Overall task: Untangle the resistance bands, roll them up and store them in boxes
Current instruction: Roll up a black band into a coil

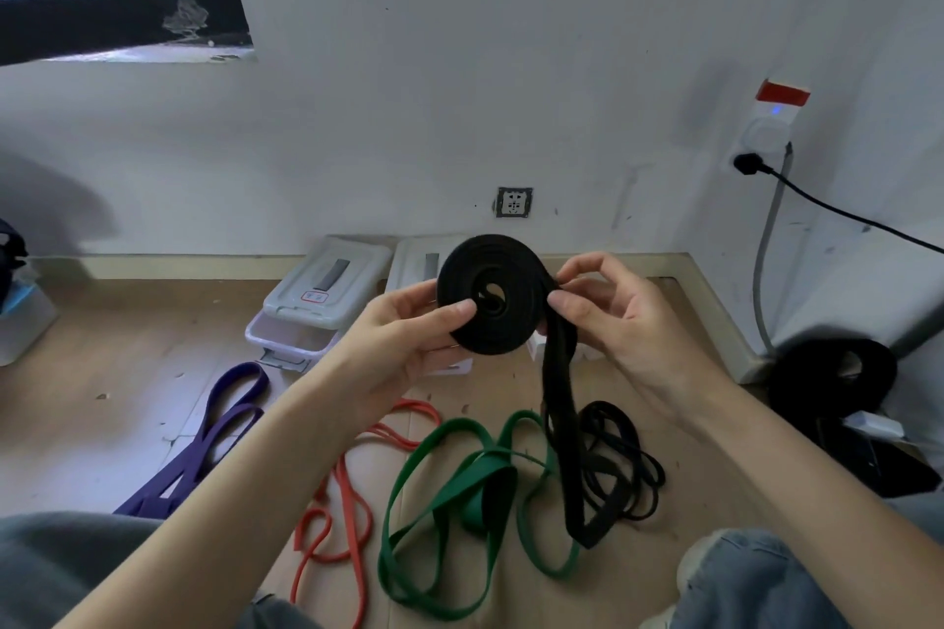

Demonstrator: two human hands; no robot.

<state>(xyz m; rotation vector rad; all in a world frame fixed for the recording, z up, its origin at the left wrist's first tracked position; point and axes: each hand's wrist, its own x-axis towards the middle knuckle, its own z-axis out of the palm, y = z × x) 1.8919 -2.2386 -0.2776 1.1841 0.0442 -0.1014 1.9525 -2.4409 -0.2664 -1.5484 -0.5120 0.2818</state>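
Note:
A wide black resistance band (490,294) is held up in front of me, most of it wound into a flat coil. My left hand (408,337) grips the coil's left side, thumb on its face. My right hand (618,312) pinches the band at the coil's right edge, where the loose tail hangs down to the floor. On the floor lie a green band (454,490), an orange band (347,495), a purple band (214,429) and a thin black band (623,455). Two white plastic boxes (322,301) stand by the wall, the right one mostly hidden behind the coil.
A wall socket (514,202) sits above the boxes. A plugged-in adapter with a black cable (756,153) is at the right wall. A black roll (832,373) and clutter fill the right corner. My knees in jeans (756,582) frame the bands on the wooden floor.

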